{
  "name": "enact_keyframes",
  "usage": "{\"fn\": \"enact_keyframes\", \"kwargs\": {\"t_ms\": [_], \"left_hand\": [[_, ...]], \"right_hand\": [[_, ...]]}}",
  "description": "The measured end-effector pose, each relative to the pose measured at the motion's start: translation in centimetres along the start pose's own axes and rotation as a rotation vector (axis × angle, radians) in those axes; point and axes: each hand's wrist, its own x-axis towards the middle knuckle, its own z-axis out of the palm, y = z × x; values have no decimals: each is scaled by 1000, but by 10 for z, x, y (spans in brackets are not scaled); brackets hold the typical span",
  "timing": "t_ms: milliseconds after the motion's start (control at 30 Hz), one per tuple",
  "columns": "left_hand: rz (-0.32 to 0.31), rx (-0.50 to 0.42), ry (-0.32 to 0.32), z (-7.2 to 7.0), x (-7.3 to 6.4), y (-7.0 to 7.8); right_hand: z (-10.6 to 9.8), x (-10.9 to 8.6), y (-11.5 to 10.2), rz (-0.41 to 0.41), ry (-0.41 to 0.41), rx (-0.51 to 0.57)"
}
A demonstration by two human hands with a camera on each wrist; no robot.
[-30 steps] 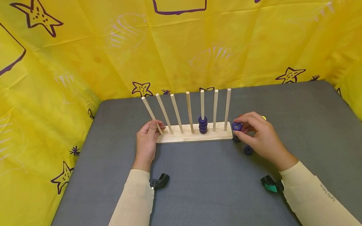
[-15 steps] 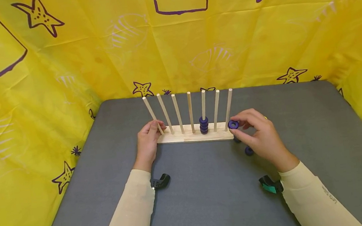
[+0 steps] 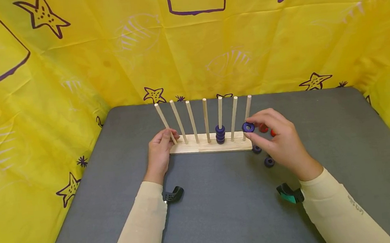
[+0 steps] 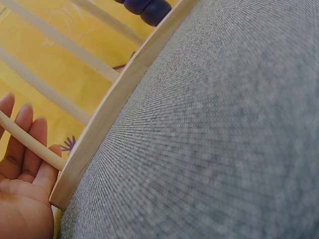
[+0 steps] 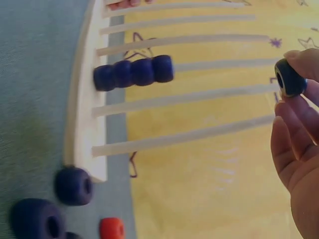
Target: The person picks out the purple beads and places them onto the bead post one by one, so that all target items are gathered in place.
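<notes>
Across the middle of the head view, a wooden rack [image 3: 205, 147] stands on a gray tabletop [image 3: 218, 206], its long base bearing a row of seven pegs [image 3: 206, 116]. A person's left hand [image 3: 159, 153] is at the rack's left end, thumb and fingers on either side of the leftmost peg, holding it low down by the base. Right of center, the right hand [image 3: 282, 140] pinches a blue bead [image 3: 244, 127] between thumb and fingertips. From the head camera this bead overlaps the rightmost peg; in the right wrist view it sits at the upper right, its hole facing left, and whether it touches a peg is unclear.

Four more blue beads form a stack [image 3: 220, 134] on the fifth peg from the left, down against the base. Below the right hand lie loose blue beads [image 3: 267, 165], one just beside the rack's right end. Red beads [image 3: 263, 128] show partly behind the fingers. Yellow cloth [image 3: 187, 51] printed with purple starfish fills the upper frame, and beige sleeves [image 3: 138, 222] enter from the bottom edge.
</notes>
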Motion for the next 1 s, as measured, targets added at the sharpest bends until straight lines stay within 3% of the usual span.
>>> {"fn": "enact_keyframes", "kwargs": {"t_ms": [567, 1000], "left_hand": [[7, 59, -13, -2, 0, -1], [3, 37, -6, -1, 0, 1]], "right_hand": [[0, 37, -20, -100, 13, 15], [1, 58, -25, -125, -13, 9]]}}
